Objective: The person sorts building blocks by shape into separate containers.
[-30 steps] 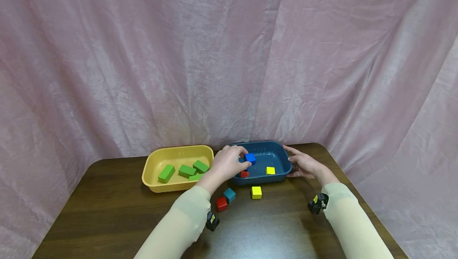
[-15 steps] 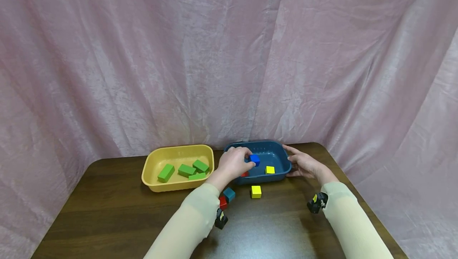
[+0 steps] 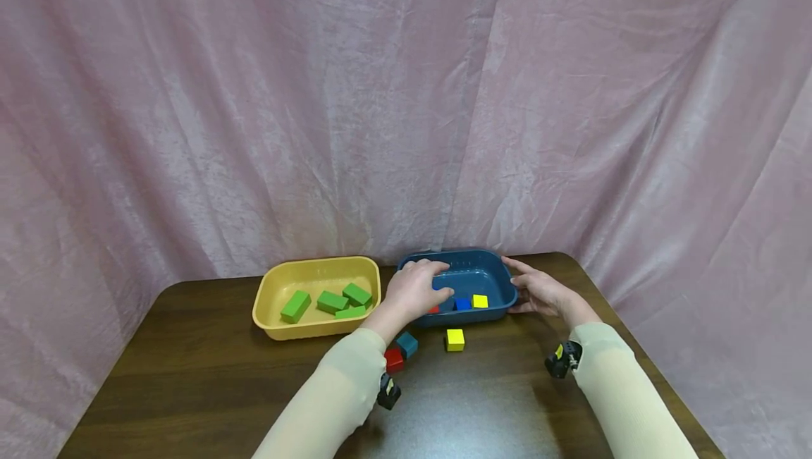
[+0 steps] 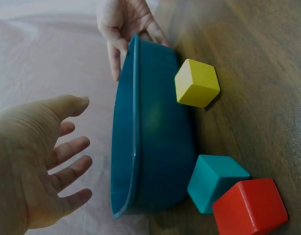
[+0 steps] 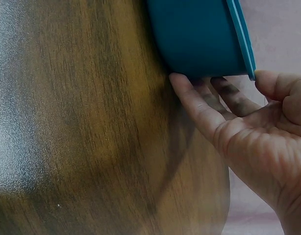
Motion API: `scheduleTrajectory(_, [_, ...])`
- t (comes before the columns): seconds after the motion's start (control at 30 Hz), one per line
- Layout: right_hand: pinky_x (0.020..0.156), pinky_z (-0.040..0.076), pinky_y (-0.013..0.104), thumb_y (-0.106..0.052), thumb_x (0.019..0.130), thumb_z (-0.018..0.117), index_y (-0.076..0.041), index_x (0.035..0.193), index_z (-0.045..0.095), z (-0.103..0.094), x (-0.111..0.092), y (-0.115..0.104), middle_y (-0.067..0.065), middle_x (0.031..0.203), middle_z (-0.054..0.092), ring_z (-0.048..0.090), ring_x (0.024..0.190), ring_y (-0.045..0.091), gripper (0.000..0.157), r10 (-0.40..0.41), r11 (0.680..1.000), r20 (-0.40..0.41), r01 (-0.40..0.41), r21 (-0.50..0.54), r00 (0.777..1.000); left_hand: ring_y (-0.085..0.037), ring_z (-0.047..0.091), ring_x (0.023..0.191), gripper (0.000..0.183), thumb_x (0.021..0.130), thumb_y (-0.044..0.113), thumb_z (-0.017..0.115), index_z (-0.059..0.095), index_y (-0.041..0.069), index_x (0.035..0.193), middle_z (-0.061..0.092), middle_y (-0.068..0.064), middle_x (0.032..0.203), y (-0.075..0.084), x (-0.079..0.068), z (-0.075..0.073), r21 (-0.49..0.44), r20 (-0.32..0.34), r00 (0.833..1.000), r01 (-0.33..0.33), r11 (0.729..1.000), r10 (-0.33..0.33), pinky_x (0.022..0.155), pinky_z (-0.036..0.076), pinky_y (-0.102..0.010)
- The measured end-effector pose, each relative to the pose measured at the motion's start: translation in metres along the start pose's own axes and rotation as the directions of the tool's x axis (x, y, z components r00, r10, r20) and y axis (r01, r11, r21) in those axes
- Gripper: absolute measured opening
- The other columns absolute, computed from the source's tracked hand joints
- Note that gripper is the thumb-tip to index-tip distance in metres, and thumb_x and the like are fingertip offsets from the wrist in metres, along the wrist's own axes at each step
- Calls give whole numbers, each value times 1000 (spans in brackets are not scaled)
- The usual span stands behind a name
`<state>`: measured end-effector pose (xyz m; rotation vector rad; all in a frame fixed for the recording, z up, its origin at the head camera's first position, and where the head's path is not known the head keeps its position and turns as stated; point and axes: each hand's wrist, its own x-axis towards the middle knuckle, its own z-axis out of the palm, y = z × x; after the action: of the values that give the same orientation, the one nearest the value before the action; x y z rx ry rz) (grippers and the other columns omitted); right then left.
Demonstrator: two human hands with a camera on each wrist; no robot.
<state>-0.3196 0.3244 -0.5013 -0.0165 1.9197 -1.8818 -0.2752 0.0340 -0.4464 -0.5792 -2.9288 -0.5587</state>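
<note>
My left hand (image 3: 415, 291) hovers over the left part of the blue tray (image 3: 477, 264); its fingers are spread with nothing between them. In the left wrist view the left hand (image 4: 40, 161) shows bare, thumb apart from the fingers. A blue block (image 3: 462, 304) lies inside the tray between a yellow block (image 3: 480, 302) and a red block (image 3: 433, 309), partly hidden by the near wall. At the tray's right end my right hand (image 3: 540, 292) rests its extended fingers against the outside. The right wrist view has its fingertips (image 5: 179, 80) at the wall's foot and the thumb by the rim.
A yellow tray (image 3: 266, 304) with several green blocks stands to the left. In front of the blue tray, a yellow cube (image 3: 454, 340), a teal cube (image 3: 407, 345) and a red cube (image 3: 394, 359) lie on the wooden table (image 3: 190, 381). A pink curtain (image 3: 406, 106) hangs behind.
My left hand moved slightly right with the blue block and let it go; the block now lies in the blue tray beside the yellow one. The right hand stayed in place.
</note>
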Motion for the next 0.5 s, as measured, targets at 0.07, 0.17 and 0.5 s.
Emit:
scheduleTrajectory(0.07, [87,39,61,-8,99,31,-30,149,15,0,0,0,24,144,22,41,120,44,57,-1,1000,3,1,-3,1000,-18,47,110,53,83,53,61,53,32,131,54,8,126,0,0,-2,0,-4,1000,-6,1000,6,87,43,-39])
scheduleTrajectory(0.17, [87,39,61,-9,99,31,-30,149,14,-1,-1,1,25,144,22,41,120,44,57,-4,1000,4,4,-9,1000,-18,46,112,54,83,54,61,52,32,132,52,7,128,0,-2,-5,-9,-8,1000,-23,1000,23,89,42,-41])
scheduleTrajectory(0.5, [86,40,60,-9,100,29,-29,150,13,-1,-2,1,24,144,21,41,119,45,56,-19,1000,23,20,-15,1000,-19,42,119,58,82,57,59,48,34,135,49,7,134,7,-11,-21,-28,-28,998,-64,998,63,94,40,-43])
